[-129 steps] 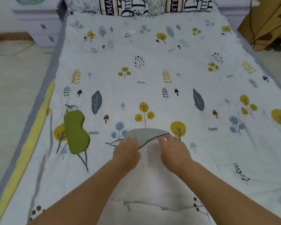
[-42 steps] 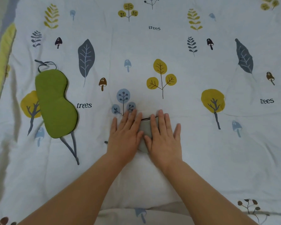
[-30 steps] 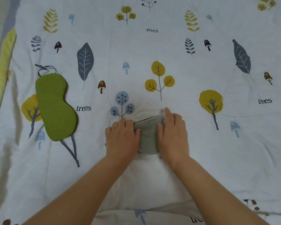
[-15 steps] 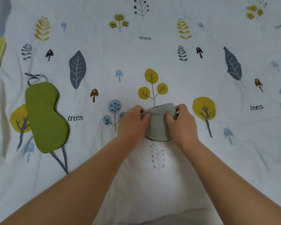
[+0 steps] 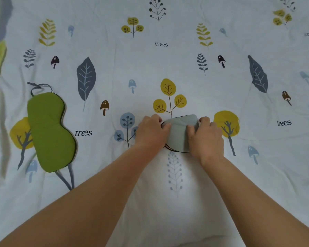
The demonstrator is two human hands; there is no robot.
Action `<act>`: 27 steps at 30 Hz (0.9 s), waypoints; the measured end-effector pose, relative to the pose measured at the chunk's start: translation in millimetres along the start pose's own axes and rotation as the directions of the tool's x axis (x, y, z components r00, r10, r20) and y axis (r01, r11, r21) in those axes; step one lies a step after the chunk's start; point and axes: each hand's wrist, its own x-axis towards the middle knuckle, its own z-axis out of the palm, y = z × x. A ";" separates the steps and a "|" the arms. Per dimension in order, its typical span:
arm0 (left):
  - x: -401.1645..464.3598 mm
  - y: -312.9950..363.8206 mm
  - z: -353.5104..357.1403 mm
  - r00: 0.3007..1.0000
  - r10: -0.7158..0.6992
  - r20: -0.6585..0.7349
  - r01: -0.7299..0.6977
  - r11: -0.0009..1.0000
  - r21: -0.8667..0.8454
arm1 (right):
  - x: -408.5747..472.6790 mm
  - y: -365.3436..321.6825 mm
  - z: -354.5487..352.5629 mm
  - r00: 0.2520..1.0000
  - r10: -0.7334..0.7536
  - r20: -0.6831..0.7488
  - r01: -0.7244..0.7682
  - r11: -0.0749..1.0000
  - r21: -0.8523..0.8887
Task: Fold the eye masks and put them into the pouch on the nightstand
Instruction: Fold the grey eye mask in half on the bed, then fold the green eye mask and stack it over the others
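Lying flat at about nine o'clock on the printed bedspread [image 5: 185, 202], the green eye mask [image 5: 49, 132] waits unfolded, its grey strap [image 5: 40, 86] looped beyond its far end — well apart from both hands. Moving toward the centre, the left hand [image 5: 151, 132] pinches the left edge of the grey eye mask [image 5: 179, 134], thumb on top and fingers curled under the cloth. The mask itself sits at the middle of the view, just this side of a yellow tree print: a soft, pale grey-green pad doubled into a compact bundle with a dark piped edge showing along its near curve and far rim. At its three o'clock side the right hand [image 5: 206, 138] clamps the other edge the same way, thumb laid over the top layer.

The step in hand appears to be tightening the fold. To do it well, the person should probably keep both thumbs pressing the layers together, line up the piped edges, and tuck any strap inside so the bundle does not spring open when lifted. Neither the pouch nor the nightstand is in view.
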 end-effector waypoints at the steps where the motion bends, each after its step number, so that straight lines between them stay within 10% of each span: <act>1: -2.8 -1.8 -4.2 1.000 0.001 -0.015 -0.001 1.000 0.010 | -3.9 -1.9 -2.3 0.999 -0.022 -0.035 0.021 1.000 -0.023; 5: -20.5 -13.6 -28.8 0.997 0.015 -0.081 -0.014 1.000 0.011 | -23.1 -15.1 -8.6 0.967 -0.228 -0.113 0.217 0.971 -0.101; 12: -53.8 -58.4 -82.7 0.988 0.015 -0.156 -0.004 0.997 0.071 | -65.6 -62.5 7.2 0.822 -0.532 0.205 0.562 0.817 -0.130; 27: -74.4 -165.9 -143.1 0.869 -0.379 -0.319 0.393 0.919 -0.023 | -120.8 -163.5 87.9 0.595 -0.681 0.427 0.785 0.606 -0.127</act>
